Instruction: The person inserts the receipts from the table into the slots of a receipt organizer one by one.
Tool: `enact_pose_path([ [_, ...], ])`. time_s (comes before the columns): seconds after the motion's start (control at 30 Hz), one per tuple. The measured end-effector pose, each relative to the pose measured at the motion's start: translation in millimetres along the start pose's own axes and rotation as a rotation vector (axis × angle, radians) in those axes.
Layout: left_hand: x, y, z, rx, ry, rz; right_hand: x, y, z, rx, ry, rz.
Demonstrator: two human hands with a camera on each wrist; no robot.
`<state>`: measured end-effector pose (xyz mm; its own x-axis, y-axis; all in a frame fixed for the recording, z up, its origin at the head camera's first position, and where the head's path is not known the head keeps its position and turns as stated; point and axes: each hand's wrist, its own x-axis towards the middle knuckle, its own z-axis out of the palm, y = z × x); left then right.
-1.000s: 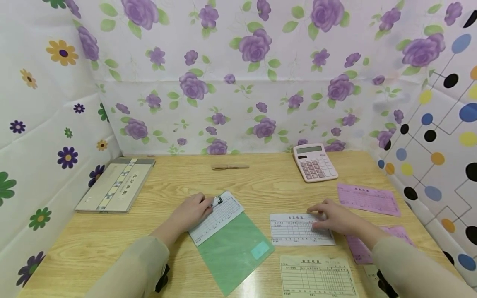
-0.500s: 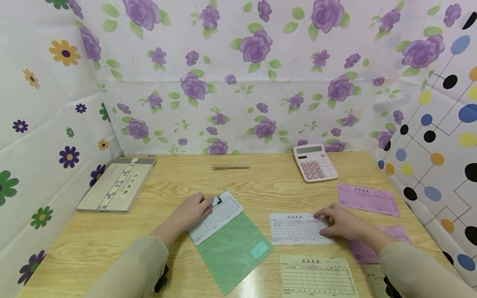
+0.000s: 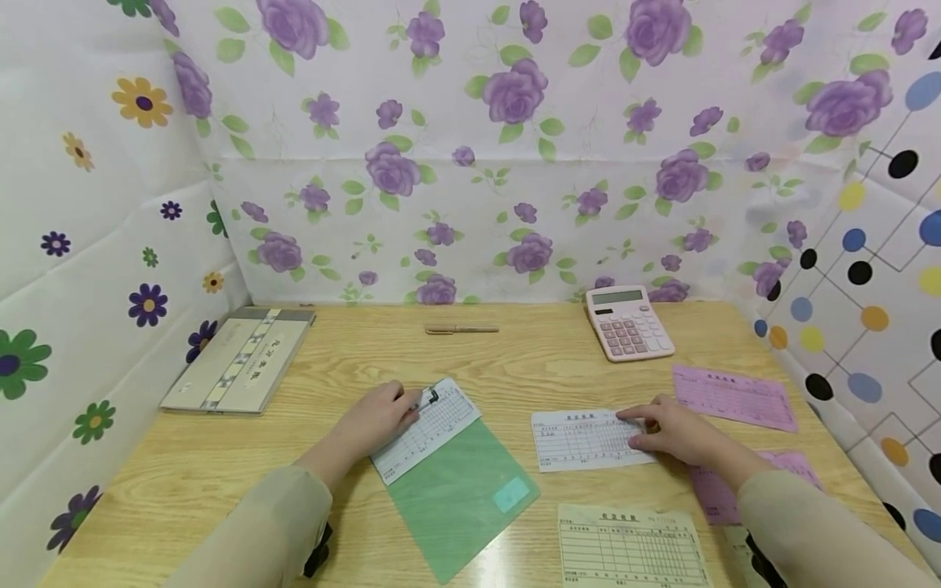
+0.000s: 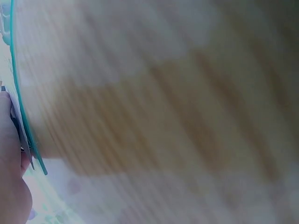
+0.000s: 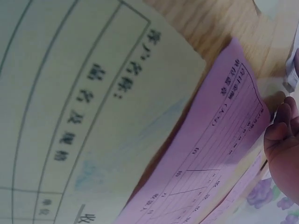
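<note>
My left hand (image 3: 380, 415) grips the top left edge of a green clipboard (image 3: 459, 498) beside its dark clip (image 3: 429, 398). A white receipt slip (image 3: 412, 441) lies under that clip. In the left wrist view the clipboard's green edge (image 4: 21, 93) runs beside the hand (image 4: 11, 163). My right hand (image 3: 675, 433) rests its thumb and forefinger, set apart, on the right end of a second white receipt slip (image 3: 581, 441), which has handwriting on it. Beneath the right forearm, a pink slip (image 3: 713, 494) is partly covered.
A yellow slip (image 3: 632, 547) lies at the front, with another pale slip (image 3: 738, 535) partly hidden near the right sleeve. Another pink slip (image 3: 735, 398) is at right. Behind are a pink calculator (image 3: 630, 322), a pen (image 3: 461, 330) and an album-like book (image 3: 243, 359) at left.
My right hand has drawn back to the right along the loose white slip, whose right end has tilted slightly upward. The left hand stays on the clipboard. The head view has shifted a little.
</note>
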<state>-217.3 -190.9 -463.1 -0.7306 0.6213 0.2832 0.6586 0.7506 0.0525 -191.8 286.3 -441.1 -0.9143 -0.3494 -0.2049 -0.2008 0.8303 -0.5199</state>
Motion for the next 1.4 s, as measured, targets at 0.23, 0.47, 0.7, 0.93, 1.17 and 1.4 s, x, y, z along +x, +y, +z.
enact_pose_path([
  [0.23,0.5,-0.6,2.7,0.006,0.007,-0.003,0.4,1,1,-0.016,0.008,0.002],
  [0.47,0.3,-0.4,3.5,0.002,-0.020,-0.029,-0.2,-3,2,-0.035,0.009,0.000],
  [0.7,-0.5,0.4,2.5,-0.003,-0.018,-0.024,-2.4,-6,5,0.020,0.047,-0.008],
  [0.93,-0.2,1.2,2.1,-0.008,0.007,-0.017,-3.1,-7,8,0.035,0.102,0.001],
  [1.17,-0.4,2.8,1.1,-0.014,0.014,-0.017,-2.6,-8,10,0.087,0.143,0.056],
  [1.4,-0.5,3.5,0.2,-0.003,-0.012,-0.035,-2.6,-10,7,0.273,0.173,0.129],
])
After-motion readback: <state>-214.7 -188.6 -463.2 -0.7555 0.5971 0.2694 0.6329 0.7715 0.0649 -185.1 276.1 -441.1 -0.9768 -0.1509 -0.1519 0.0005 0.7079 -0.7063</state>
